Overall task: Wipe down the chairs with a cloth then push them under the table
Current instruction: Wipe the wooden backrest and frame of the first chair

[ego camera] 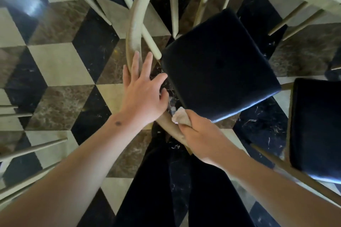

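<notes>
A pale wooden chair with a curved, smooth backrest rail [133,29] and a dark, velvety square seat cushion [219,64] stands on glossy checkered marble floor [60,64]. The left hand [142,96] rests spread on the rail; the right hand [201,138] grips a crumpled beige cloth [181,117] against the rail's lower curve.

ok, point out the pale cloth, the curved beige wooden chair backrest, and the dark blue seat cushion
pale cloth [180,116], head view, bunched end poking from the right hand
curved beige wooden chair backrest [133,29], head view, mid rail
dark blue seat cushion [219,64], head view, centre
</notes>
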Motion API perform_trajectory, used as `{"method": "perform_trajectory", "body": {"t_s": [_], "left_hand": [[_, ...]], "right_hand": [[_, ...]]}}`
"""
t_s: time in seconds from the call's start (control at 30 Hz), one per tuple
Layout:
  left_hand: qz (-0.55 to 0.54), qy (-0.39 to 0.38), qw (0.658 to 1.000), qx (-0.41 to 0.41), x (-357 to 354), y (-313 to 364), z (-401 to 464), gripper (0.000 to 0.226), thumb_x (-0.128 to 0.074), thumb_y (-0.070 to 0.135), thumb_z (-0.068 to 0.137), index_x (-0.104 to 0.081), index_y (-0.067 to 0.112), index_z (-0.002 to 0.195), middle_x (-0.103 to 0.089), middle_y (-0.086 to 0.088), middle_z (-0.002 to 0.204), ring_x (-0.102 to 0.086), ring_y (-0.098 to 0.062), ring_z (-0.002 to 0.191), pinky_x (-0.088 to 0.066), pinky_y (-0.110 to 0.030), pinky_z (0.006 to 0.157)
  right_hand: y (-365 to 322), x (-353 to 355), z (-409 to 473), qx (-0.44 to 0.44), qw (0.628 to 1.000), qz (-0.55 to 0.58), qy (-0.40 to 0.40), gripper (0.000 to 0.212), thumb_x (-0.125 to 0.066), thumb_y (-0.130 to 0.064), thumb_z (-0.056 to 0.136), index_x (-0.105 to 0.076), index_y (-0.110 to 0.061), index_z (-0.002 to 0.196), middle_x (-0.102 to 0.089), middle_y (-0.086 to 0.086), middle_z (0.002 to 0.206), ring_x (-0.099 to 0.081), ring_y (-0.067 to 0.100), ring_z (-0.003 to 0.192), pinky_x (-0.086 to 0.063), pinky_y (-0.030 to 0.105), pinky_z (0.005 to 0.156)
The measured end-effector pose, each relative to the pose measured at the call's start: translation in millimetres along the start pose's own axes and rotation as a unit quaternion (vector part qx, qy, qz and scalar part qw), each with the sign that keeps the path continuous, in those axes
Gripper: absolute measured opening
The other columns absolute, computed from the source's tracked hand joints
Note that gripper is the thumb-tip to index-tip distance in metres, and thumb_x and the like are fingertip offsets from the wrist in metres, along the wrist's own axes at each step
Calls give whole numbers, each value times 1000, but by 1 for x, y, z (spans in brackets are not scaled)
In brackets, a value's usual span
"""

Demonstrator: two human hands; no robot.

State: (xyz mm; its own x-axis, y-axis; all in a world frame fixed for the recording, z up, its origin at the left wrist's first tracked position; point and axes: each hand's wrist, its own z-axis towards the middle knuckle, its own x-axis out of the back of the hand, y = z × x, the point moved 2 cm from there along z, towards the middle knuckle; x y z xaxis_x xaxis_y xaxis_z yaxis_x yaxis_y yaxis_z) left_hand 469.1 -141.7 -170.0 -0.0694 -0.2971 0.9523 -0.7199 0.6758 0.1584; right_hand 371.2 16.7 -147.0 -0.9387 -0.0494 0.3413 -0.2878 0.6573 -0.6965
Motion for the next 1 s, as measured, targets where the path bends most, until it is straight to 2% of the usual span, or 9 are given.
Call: {"method": "perform_trajectory", "body": {"t_s": [0.1, 0.27, 0.4, 0.5, 0.6, 0.63, 0.73, 0.87, 1.0], "left_hand": [[7, 15, 1000, -19, 17, -24, 49, 47, -53, 30, 95, -55, 26, 141, -3, -15, 170, 9, -36, 156, -11, -59, 125], [26, 0, 990, -136, 40, -50, 140, 55, -58, 25, 94, -52, 21, 148, -9, -15, 170, 5, -43, 155, -22, -56, 123], [38, 3, 989, -142, 48, -53, 179, 51, -56, 29, 96, -52, 24, 147, -7, -6, 172, 8, -42, 155, -31, -54, 119], [-18, 14, 991, -129, 57, -73, 196, 40, -49, 24, 103, -56, 21, 143, -14, -3, 171, 1, -31, 157, -35, -43, 117], [-127, 8, 988, -87, 68, -64, 213, 34, -46, 22, 107, -59, 22, 137, -27, 1, 165, -23, -15, 152, -30, -11, 109], [-122, 10, 987, -99, 74, -54, 227, 31, -47, 21, 106, -60, 23, 135, -33, 2, 160, -33, -14, 147, -33, -11, 106], [-91, 9, 983, -159, 84, -43, 240, 32, -52, 11, 100, -62, 19, 130, -49, 1, 141, -45, -16, 133, -44, -32, 110], [38, 16, 973, -225, 87, -45, 251, 39, -53, 2, 88, -68, 12, 123, -60, -6, 135, -41, -26, 138, -37, -44, 113], [26, 41, 970, -239, 86, -41, 243, 50, -33, 15, 82, -73, 15, 112, -67, -3, 119, -48, -27, 123, -48, -42, 99]], "right_hand": [[-24, -17, 22, 7, 993, 107, 52, 16, -42, -37, 102, -58, -37, 100, -60, -14, 88, -58, 7, 82, -49, 33, 77], [-71, -28, 93, -59, 964, 240, 102, 22, -40, -41, 104, -57, -39, 118, -65, -16, 106, -60, 8, 103, -50, 37, 93], [-100, -13, 142, -54, 909, 392, 128, 17, -44, -42, 105, -56, -51, 114, -65, -22, 103, -61, -4, 94, -42, 16, 72], [-128, -14, 171, -34, 873, 472, 119, 20, -45, -36, 106, -57, -50, 113, -65, -20, 107, -61, -1, 99, -42, 10, 73], [-126, 3, 184, -31, 826, 547, 135, 25, -47, -39, 106, -60, -35, 127, -69, -11, 115, -65, 6, 103, -50, 28, 91], [-121, 17, 196, -16, 801, 573, 172, 26, -49, -36, 106, -61, -28, 127, -70, -7, 115, -66, 7, 101, -52, 32, 91], [-116, 36, 216, 11, 762, 595, 254, 21, -47, -28, 107, -61, -20, 121, -70, 2, 112, -67, 13, 97, -55, 41, 92], [-118, 36, 252, 88, 806, 516, 277, 28, -46, -18, 104, -60, -25, 127, -69, -2, 117, -65, 15, 110, -54, 43, 98], [-106, 12, 280, 150, 869, 400, 249, 40, -47, -21, 94, -53, -36, 130, -62, -7, 132, -54, 11, 126, -44, 45, 108]]}}
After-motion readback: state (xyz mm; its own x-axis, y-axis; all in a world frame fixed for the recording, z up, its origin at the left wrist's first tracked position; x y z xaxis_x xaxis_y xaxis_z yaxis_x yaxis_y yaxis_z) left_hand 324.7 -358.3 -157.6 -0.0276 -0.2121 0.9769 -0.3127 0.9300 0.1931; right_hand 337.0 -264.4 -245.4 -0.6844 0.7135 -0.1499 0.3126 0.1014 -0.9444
